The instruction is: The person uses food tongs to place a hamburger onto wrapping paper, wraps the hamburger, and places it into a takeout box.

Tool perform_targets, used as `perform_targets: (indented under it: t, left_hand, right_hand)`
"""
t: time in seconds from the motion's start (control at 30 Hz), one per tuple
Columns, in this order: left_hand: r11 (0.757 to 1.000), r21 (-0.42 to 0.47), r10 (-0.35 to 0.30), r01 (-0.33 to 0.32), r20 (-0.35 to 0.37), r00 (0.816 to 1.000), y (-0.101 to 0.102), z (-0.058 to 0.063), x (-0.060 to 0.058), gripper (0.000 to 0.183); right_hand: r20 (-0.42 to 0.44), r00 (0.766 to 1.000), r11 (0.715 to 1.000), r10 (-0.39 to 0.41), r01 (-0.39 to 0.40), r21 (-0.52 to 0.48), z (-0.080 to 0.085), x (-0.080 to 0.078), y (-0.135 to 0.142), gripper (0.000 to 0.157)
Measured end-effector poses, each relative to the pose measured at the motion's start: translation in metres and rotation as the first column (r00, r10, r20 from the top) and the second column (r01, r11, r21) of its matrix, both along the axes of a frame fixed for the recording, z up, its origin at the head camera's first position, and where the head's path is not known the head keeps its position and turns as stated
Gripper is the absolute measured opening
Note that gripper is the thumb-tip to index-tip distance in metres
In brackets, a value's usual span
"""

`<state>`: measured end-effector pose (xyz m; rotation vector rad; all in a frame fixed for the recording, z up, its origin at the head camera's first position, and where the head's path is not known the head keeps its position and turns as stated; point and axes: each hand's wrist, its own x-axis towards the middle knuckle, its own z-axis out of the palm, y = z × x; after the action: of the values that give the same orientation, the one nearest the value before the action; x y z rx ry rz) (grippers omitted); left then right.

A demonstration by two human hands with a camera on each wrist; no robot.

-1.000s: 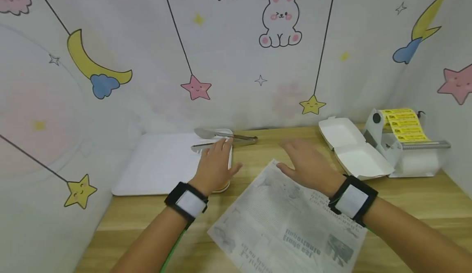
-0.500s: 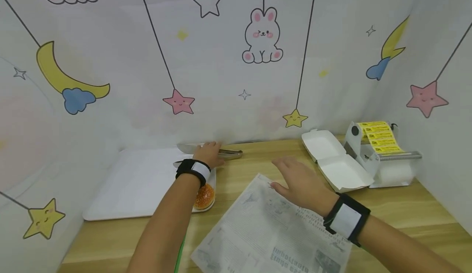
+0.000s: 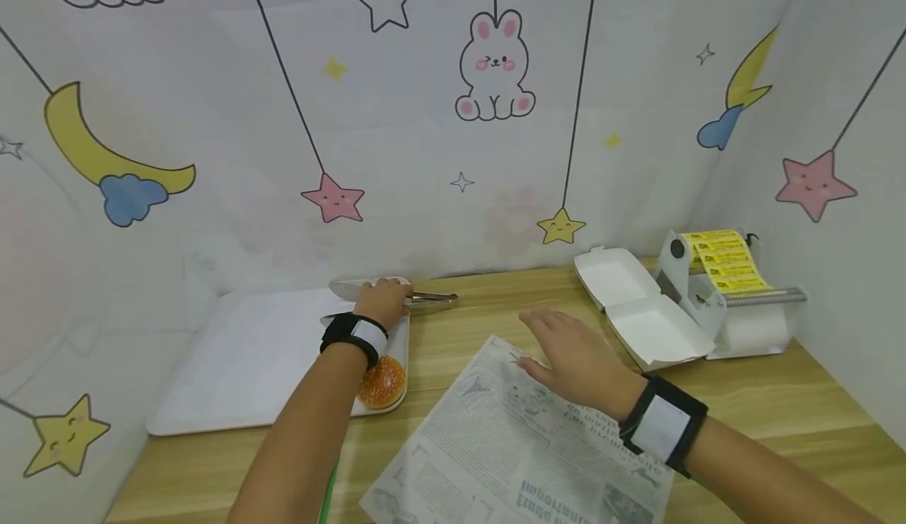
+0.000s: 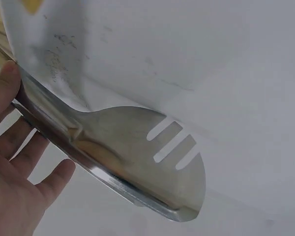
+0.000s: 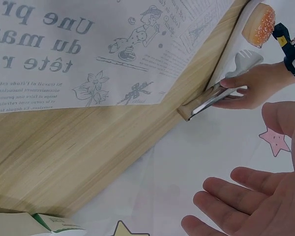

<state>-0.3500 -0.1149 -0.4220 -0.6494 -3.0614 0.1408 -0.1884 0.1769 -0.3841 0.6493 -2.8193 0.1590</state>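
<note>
My left hand (image 3: 382, 304) grips metal tongs (image 3: 435, 299) at the back right corner of a white tray (image 3: 226, 359). The left wrist view shows the thumb on one arm of the tongs (image 4: 123, 132) and fingers along the other side; a slotted blade points away from the hand. Just below that hand, a sesame-seed bun (image 3: 383, 382) sits near the tray's front right corner. My right hand (image 3: 580, 363) hovers with fingers extended over the far part of a printed newspaper-style sheet (image 3: 524, 461). Nothing is in that right hand (image 5: 265, 196).
An opened white clamshell box (image 3: 661, 331) lies at the back right. Beside it stands a label dispenser (image 3: 757, 331) with a strip of yellow labels (image 3: 725, 260). A patterned cloth wall (image 3: 425, 131) closes off the wooden table's (image 3: 488, 304) back.
My left hand has reached away from me to the tongs and taken hold of them. The bun, hidden at first, now shows. The view has shifted; my right hand stays over the sheet.
</note>
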Motion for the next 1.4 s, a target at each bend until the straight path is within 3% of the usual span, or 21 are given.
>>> perform_targets:
  t: [0.23,0.47,0.67,0.83,1.0,1.13,1.4]
  left_hand:
    - [0.999,0.003,-0.049,0.049,-0.061,0.997,-0.005,0.004,0.009,0.042]
    - [0.988,0.024,-0.149,0.153,-0.128,0.980,0.005,0.034,0.035,0.033]
    - [0.963,-0.051,-0.269,0.264,-0.168,0.949,0.018,0.063,0.080,0.037]
    - [0.931,-0.125,-0.364,0.343,-0.265,0.893,0.024,0.081,0.128,0.039]
    - [0.917,-0.163,-0.398,0.364,-0.347,0.849,0.026,0.090,0.171,0.045]
    - [0.912,-0.222,-0.406,0.345,-0.368,0.837,0.028,0.092,0.196,0.049]
    - [0.908,-0.264,-0.400,0.326,-0.316,0.860,0.031,0.087,0.229,0.057]
  right_hand:
    - [0.050,0.999,1.000,-0.015,0.015,0.009,0.002,0.001,-0.003,0.068]
    - [-0.015,1.000,1.000,0.010,-0.010,-0.017,0.016,-0.002,-0.004,0.068]
    - [-0.064,0.995,0.996,0.075,-0.078,-0.041,0.025,-0.001,-0.012,0.072]
    - [-0.059,0.992,0.990,0.116,-0.120,-0.071,0.034,0.003,-0.020,0.084]
    - [0.007,0.988,0.985,0.155,-0.154,-0.079,0.039,0.011,-0.029,0.090]
    - [0.069,0.980,0.980,0.187,-0.182,-0.075,0.040,0.023,-0.035,0.083]
    - [0.156,0.955,0.967,0.253,-0.244,-0.074,0.040,0.050,-0.040,0.058]
